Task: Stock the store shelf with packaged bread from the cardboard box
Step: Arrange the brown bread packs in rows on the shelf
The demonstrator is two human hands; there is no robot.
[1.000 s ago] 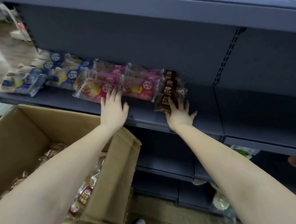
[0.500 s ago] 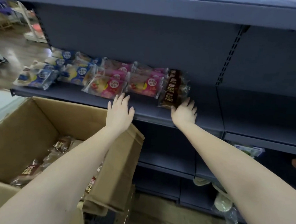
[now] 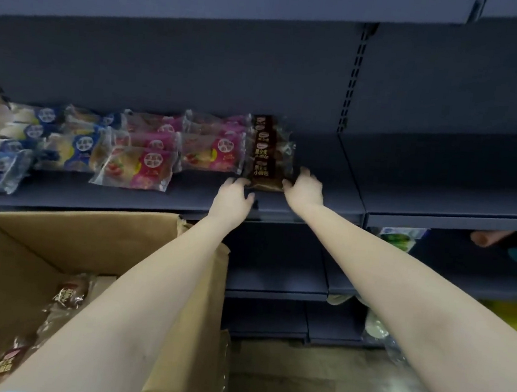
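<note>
A stack of brown bread packs [image 3: 265,161] lies on the dark blue shelf [image 3: 322,183], right of the pink packs [image 3: 213,154] and blue packs [image 3: 80,148]. My left hand [image 3: 233,198] touches the stack's front left corner with loosely bent fingers. At the front right corner, my right hand [image 3: 304,186] rests its fingertips and thumb against the pack. The open cardboard box [image 3: 88,225] stands at the lower left, below the shelf. Inside it lie more brown bread packs [image 3: 69,294], partly hidden by my left forearm.
To the right of the brown stack the shelf board [image 3: 443,183] is bare. An upper shelf edge [image 3: 239,5] overhangs. Lower shelves hold a green pack [image 3: 401,238] and clear bags [image 3: 377,329]. A box flap [image 3: 198,333] hangs toward the floor.
My left hand has moved right from the pink packs to the brown stack's front left corner. My right hand has slid to the stack's front right corner. The view has shifted left.
</note>
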